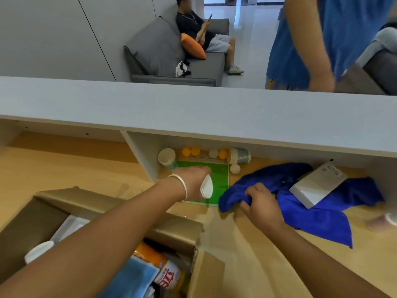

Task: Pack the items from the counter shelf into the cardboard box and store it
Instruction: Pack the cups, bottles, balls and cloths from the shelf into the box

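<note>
At the lower left of the frame an open cardboard box [103,209] stands on the wooden tabletop [64,168], already holding a white container, a light blue cloth [133,278] and an orange-and-white packet [165,274]. Above it the left arm reaches across to mid-frame, a pale bracelet at the wrist, and the left hand [193,183] has its fingers curled round a white paper cup [206,187] over a green mat [217,181]. Behind the mat, under the grey counter shelf [193,108], a paper cup [167,158] lies tipped at the left; orange balls [190,151] and white balls [235,168] sit beside another tipped cup [239,156]. Right of centre the right hand [261,203] pinches the near edge of a crumpled dark blue cloth [318,218], fingers closed on the fabric. A white carton [318,186] rests tilted on that cloth toward the right. At the upper right a person in a blue shirt [330,39] stands beyond the counter.
</note>
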Available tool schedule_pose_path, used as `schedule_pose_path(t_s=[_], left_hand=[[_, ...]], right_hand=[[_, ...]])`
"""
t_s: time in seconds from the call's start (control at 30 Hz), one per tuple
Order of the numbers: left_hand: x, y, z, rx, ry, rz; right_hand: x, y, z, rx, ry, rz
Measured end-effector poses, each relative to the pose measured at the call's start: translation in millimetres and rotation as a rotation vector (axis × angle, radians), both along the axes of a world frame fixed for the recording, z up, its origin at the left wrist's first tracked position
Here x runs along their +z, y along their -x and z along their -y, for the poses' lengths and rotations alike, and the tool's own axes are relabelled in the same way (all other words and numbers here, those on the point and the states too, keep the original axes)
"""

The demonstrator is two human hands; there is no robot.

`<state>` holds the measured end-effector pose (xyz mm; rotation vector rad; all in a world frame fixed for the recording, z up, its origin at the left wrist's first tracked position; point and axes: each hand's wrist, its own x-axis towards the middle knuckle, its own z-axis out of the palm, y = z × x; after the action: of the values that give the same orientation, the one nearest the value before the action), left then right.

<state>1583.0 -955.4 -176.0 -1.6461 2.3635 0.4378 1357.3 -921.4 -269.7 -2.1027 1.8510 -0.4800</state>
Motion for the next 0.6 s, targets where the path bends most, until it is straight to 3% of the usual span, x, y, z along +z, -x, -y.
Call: schedule_pose_path(t_s=[0.27, 0.47, 0.6], left_hand=[[106.1, -111.6, -99.9, 0.159, 0.339, -0.408], [108.3, -213.2, -179.7, 0.229, 0.309, -0.292], [82.8, -264.9, -208.3, 0.259, 0.23, -0.169]], right_hand=[[122.9, -80.5, -55.8, 0.029, 0.277, 0.423], [195.9, -169.9, -120.4, 0.279, 0.36, 0.547], [184.2, -231.6, -177.5, 0.612, 0.231, 0.491]])
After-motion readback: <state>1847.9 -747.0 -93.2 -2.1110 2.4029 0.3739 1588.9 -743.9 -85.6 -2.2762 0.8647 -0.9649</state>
